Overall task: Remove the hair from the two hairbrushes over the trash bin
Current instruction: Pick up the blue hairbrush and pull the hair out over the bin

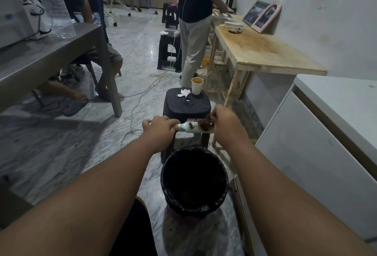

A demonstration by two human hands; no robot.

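A pale hairbrush (192,128) with white bristles is held level above and a little beyond the trash bin (194,182), which has a black liner. My left hand (161,129) is closed around the brush handle. My right hand (225,122) pinches a clump of dark brown hair (205,124) sitting on the bristles at the brush's right end. A smaller tuft of hair lies nearer the handle. I see only this one brush.
A black plastic stool (186,103) stands just behind the bin, carrying a paper cup (197,85) and a crumpled tissue (184,93). A white cabinet (318,153) is at the right, a grey table (51,57) at the left, a wooden table (263,49) beyond. A person (193,21) stands ahead; cables cross the floor.
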